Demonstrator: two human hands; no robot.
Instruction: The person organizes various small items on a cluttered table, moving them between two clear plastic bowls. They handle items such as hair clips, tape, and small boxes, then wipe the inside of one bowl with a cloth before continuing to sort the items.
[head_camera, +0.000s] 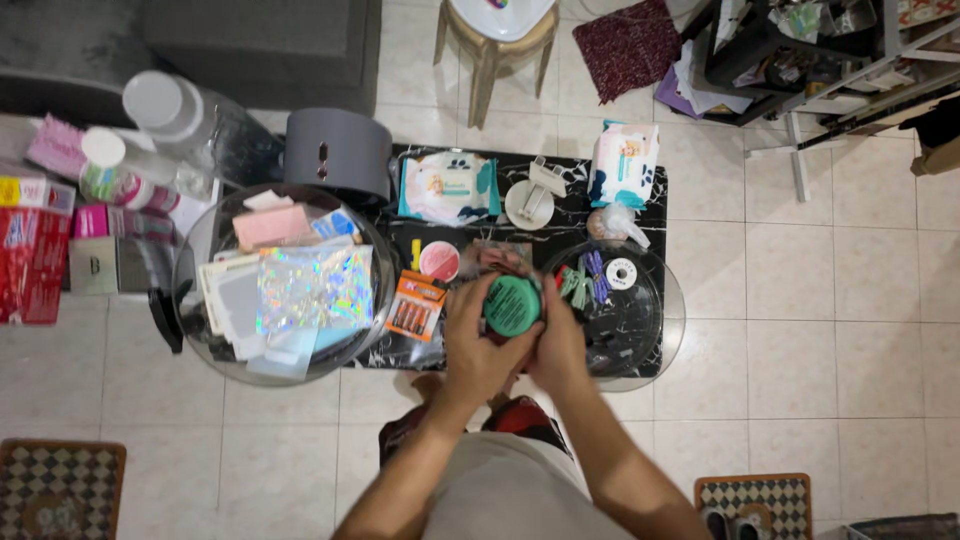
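Pale floor tiles fill the head view, seen from straight above, with a dark marble-patterned table (640, 200) running across the middle and a person's torso at the bottom edge. Both arms reach up from below and meet over the table's near edge. The left hand (478, 340) and right hand (556, 345) close together around a small round green jar (512, 305), its flat lid facing the camera; fingers of both hands wrap its sides, so each hand is closed in a firm hold on it and only the top shows. The jar looks rigid, light and smooth-sided, likely hard plastic or tin, so it would probably slip under a loose hold; the rim of the lid and the body just below it look like the sound places to take it, one hand on each. Left of the hands, a clear round tray (195, 300) holds holographic sheets (305, 285) and cards. Just beside the left hand lies an orange packet (416, 305). Right of the hands, a dark round tray (645, 320) carries a white spool (621, 273) and thin green pieces. Farther back sit two wipe packs (448, 186), well apart from the jar.
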